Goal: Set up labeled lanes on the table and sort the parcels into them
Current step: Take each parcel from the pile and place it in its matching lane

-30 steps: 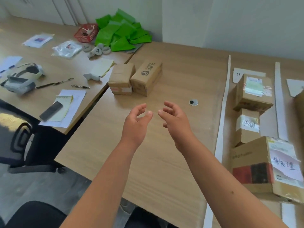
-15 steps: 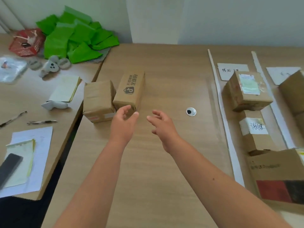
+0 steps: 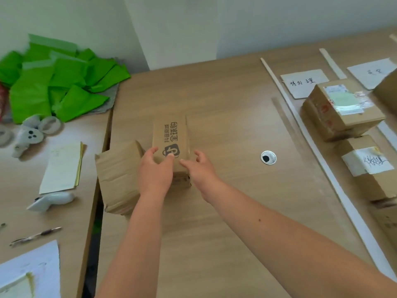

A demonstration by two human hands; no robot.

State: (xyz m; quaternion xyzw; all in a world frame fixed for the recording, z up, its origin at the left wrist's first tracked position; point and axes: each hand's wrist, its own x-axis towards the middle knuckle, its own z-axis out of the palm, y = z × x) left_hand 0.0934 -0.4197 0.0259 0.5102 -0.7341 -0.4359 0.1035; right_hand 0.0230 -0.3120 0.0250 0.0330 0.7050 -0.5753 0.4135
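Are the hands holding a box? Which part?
The left hand grips the printed box at its near end, thumb on top. The right hand is open beside it; whether it touches cannot be told.

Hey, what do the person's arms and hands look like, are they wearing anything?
Both forearms are bare, no sleeve in view. The left hand and right hand show no gloves, rings or watch. The right forearm has one small dark mark.
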